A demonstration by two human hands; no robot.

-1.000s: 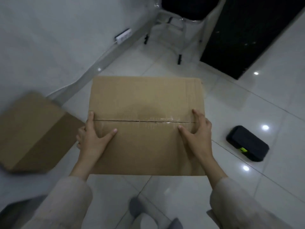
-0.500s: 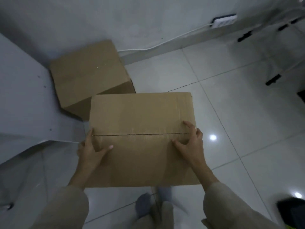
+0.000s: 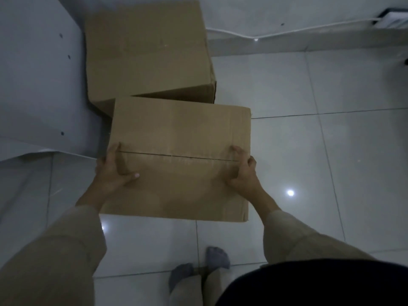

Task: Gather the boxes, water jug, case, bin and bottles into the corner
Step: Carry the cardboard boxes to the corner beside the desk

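- The left hand (image 3: 113, 167) grips the left edge of the carried box (image 3: 180, 160): thumb laid flat across the top, fingers wrapped down over the side and out of sight.
- The right hand (image 3: 242, 171) mirrors it on the right edge, thumb on top and fingers curled round the side. Both hands sit level with the taped seam, probably because that is near the middle of the load, so the box hangs flat rather than tipping.
- The box is in the air above the tiled floor (image 3: 331, 173), its top roughly level. Its far edge overlaps the near side of the second box (image 3: 146, 51) in this view (whether the two touch I cannot tell, since the carried one hides the gap).
- The second box stands on the floor in the corner, tight against the white panel (image 3: 37, 85) on the left and close to the wall (image 3: 287, 12) behind, so it looks already gathered.
- A white cable (image 3: 276, 34) runs along the skirting to a power strip (image 3: 395, 19) at the far right, well apart from both boxes.
- The person's socked feet (image 3: 198, 270) stand just behind the carried box, facing the corner.
- My reading: this is the set-down step, with the box to go down just in front of or beside the one in the corner. The jug, case, bin and bottles are not in view.
- The risk I see is fingers caught under the box on landing.
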